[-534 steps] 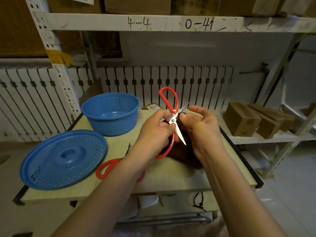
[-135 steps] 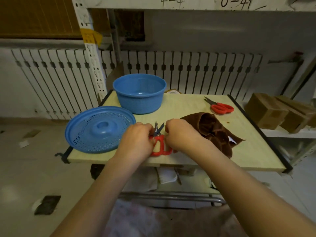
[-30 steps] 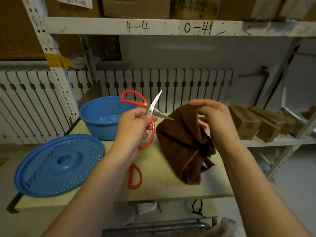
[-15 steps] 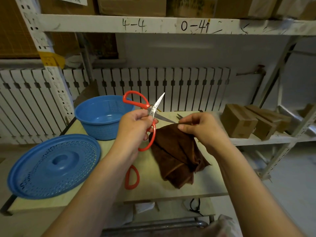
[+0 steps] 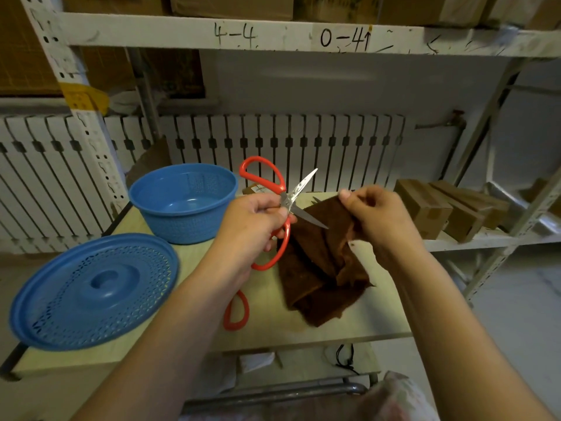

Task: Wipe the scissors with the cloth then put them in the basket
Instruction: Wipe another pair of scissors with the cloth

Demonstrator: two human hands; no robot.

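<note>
A: Below the left hand [image 5: 254, 220], nearest the person, what lies on the desk [image 5: 273, 332]?

B: A red handle loop [image 5: 236, 311] of a second pair of scissors, partly hidden by the left forearm. To the left of that arm, the blue perforated lid [image 5: 91, 290] lies flat at the desk's near left corner.

A: And the hands themselves?

B: The left hand has its fingers curled round the red-handled scissors [image 5: 280, 208], gripping them near the pivot and lower handle. The blades are spread: one points up and to the right, the other down and to the right, its tip over the brown cloth [image 5: 321, 262]. The right hand [image 5: 379, 214] pinches the top edge of that cloth between thumb and curled fingers, holding it up just right of the blades, while the rest of the cloth hangs down and bunches on the desk below both hands.

A: The basket?

B: The blue basket [image 5: 183, 202] stands on the desk's far left part, behind and to the left of the left hand, upright, with nothing seen inside it.

A: Farther out?

B: Right of the right hand, cardboard boxes [image 5: 425, 208] sit on a low shelf. Behind everything runs a white slatted panel [image 5: 273, 147].
</note>
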